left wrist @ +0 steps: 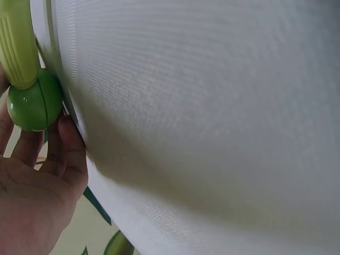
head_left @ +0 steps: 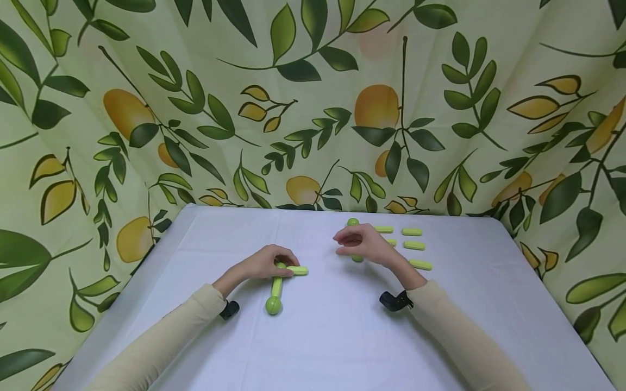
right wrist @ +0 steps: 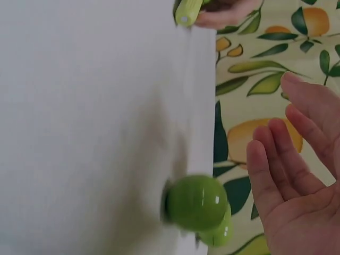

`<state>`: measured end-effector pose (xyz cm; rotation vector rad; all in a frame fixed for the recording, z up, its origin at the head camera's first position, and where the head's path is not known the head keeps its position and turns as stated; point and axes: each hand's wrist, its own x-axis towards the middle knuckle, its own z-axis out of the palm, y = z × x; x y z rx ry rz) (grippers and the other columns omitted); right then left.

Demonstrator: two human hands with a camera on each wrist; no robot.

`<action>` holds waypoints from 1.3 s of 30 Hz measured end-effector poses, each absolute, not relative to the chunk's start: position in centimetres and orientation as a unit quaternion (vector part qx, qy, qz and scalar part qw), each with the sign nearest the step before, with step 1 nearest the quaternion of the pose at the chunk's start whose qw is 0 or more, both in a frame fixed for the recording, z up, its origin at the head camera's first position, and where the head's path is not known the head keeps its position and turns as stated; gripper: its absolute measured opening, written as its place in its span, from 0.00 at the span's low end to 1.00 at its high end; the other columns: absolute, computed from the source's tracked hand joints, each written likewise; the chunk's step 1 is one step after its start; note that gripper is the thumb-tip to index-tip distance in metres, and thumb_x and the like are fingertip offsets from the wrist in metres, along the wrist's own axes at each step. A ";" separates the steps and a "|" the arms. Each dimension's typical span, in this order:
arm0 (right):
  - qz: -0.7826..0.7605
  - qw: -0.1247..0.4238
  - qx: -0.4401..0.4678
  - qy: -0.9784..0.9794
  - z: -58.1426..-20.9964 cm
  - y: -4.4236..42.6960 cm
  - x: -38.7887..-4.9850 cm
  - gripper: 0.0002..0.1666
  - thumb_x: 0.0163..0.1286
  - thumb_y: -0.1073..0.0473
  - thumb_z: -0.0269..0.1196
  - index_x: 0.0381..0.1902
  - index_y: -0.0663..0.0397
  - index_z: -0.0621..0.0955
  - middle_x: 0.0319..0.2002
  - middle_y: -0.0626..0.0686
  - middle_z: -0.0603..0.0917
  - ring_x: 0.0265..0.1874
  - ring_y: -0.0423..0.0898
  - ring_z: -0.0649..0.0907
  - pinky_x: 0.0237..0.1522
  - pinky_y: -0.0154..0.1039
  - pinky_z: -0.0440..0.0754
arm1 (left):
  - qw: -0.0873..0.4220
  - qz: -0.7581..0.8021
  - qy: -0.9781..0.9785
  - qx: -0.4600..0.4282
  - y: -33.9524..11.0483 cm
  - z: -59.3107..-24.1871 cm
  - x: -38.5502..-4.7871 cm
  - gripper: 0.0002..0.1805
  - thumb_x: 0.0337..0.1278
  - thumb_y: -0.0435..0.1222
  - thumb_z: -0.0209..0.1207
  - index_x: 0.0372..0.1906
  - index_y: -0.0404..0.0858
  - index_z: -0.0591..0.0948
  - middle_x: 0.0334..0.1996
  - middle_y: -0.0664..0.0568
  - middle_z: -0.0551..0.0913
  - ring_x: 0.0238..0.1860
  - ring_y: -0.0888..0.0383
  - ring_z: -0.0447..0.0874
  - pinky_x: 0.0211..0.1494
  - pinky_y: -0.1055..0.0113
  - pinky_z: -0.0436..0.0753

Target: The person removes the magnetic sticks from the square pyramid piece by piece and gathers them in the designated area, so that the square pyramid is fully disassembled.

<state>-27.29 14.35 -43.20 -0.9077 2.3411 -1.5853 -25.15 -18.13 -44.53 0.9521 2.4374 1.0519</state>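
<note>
My left hand (head_left: 264, 262) grips a green ball (left wrist: 37, 101) at the corner of a small assembly on the white table. A light-green ribbed rod (head_left: 276, 287) runs from that corner toward me and ends in another green ball (head_left: 274, 306). A second rod (head_left: 299, 270) points right from under the thumb and fingertips. Off to the right, my right hand (head_left: 369, 245) hovers with relaxed, slightly bent fingers and nothing in them. Green balls lie beyond and below it, one at the far side (head_left: 352, 221) and one partly covered (head_left: 357, 259).
Several loose light-green rods lie right of my right hand, among them a far one (head_left: 412, 232), a middle one (head_left: 414, 245) and a nearer one (head_left: 420, 265). The white table (head_left: 313, 342) ends at a leaf-and-fruit patterned curtain (head_left: 323, 125).
</note>
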 end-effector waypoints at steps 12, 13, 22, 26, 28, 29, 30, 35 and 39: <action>-0.542 0.132 -0.353 0.752 -44.2 9.6 -26.8 0.20 0.62 0.67 0.74 0.50 0.71 0.83 0.47 0.68 0.84 0.45 0.57 0.85 0.50 0.42 0.83 | 0.156 0.379 0.862 0.297 -19.2 -43.9 -24.4 0.18 0.61 0.37 0.71 0.52 0.34 0.83 0.49 0.50 0.85 0.50 0.52 0.82 0.54 0.57 0.80; -0.543 0.136 -0.353 0.750 -44.3 9.4 -26.8 0.20 0.62 0.67 0.75 0.50 0.71 0.83 0.47 0.68 0.84 0.45 0.56 0.85 0.50 0.43 0.83 | 0.155 0.383 0.861 0.296 -19.4 -43.9 -24.3 0.18 0.61 0.38 0.71 0.52 0.34 0.83 0.49 0.48 0.85 0.50 0.51 0.82 0.54 0.56 0.81; -0.522 0.153 -0.376 0.750 -45.6 7.4 -26.9 0.19 0.61 0.69 0.74 0.49 0.71 0.84 0.45 0.65 0.85 0.40 0.48 0.85 0.47 0.40 0.84 | 0.148 0.397 0.859 0.286 -20.3 -44.2 -24.2 0.13 0.62 0.35 0.70 0.48 0.32 0.84 0.44 0.49 0.85 0.45 0.52 0.83 0.53 0.58 0.82; -0.503 0.162 -0.377 0.761 -46.0 6.3 -26.9 0.18 0.60 0.68 0.75 0.47 0.68 0.85 0.41 0.59 0.86 0.38 0.44 0.83 0.45 0.38 0.83 | 0.145 0.397 0.865 0.269 -20.4 -44.0 -24.1 0.13 0.61 0.35 0.71 0.46 0.33 0.85 0.43 0.50 0.84 0.45 0.52 0.84 0.53 0.56 0.82; -0.492 0.162 -0.375 0.769 -46.2 5.9 -27.0 0.17 0.59 0.68 0.76 0.46 0.66 0.86 0.38 0.54 0.86 0.36 0.42 0.82 0.43 0.37 0.83 | 0.141 0.398 0.868 0.263 -20.4 -44.0 -24.1 0.13 0.60 0.35 0.71 0.46 0.33 0.85 0.42 0.50 0.85 0.44 0.52 0.84 0.53 0.56 0.82; -0.486 0.163 -0.373 0.773 -46.2 5.7 -27.0 0.17 0.58 0.68 0.76 0.45 0.64 0.86 0.37 0.52 0.86 0.35 0.41 0.82 0.42 0.36 0.83 | 0.140 0.400 0.868 0.261 -20.4 -44.0 -24.1 0.13 0.60 0.35 0.72 0.45 0.33 0.85 0.42 0.50 0.85 0.44 0.52 0.84 0.53 0.55 0.82; -0.482 0.162 -0.374 0.775 -46.2 5.6 -27.0 0.16 0.58 0.68 0.77 0.45 0.63 0.86 0.37 0.50 0.86 0.35 0.41 0.82 0.42 0.36 0.83 | 0.138 0.401 0.868 0.259 -20.4 -44.1 -24.1 0.12 0.60 0.35 0.72 0.45 0.33 0.85 0.42 0.49 0.85 0.44 0.51 0.84 0.53 0.55 0.82; -0.465 0.164 -0.382 0.781 -46.1 4.9 -26.9 0.14 0.57 0.70 0.76 0.42 0.60 0.87 0.35 0.48 0.85 0.33 0.41 0.82 0.40 0.36 0.83 | 0.135 0.408 0.866 0.256 -20.5 -44.2 -24.1 0.12 0.59 0.34 0.72 0.44 0.34 0.86 0.41 0.48 0.85 0.44 0.49 0.85 0.53 0.54 0.83; -0.452 0.165 -0.378 0.791 -46.1 4.7 -26.8 0.13 0.58 0.72 0.75 0.41 0.59 0.87 0.33 0.46 0.85 0.32 0.40 0.82 0.39 0.34 0.82 | 0.133 0.399 0.871 0.255 -20.6 -44.3 -24.2 0.12 0.58 0.35 0.73 0.45 0.35 0.86 0.42 0.50 0.85 0.44 0.51 0.85 0.52 0.56 0.83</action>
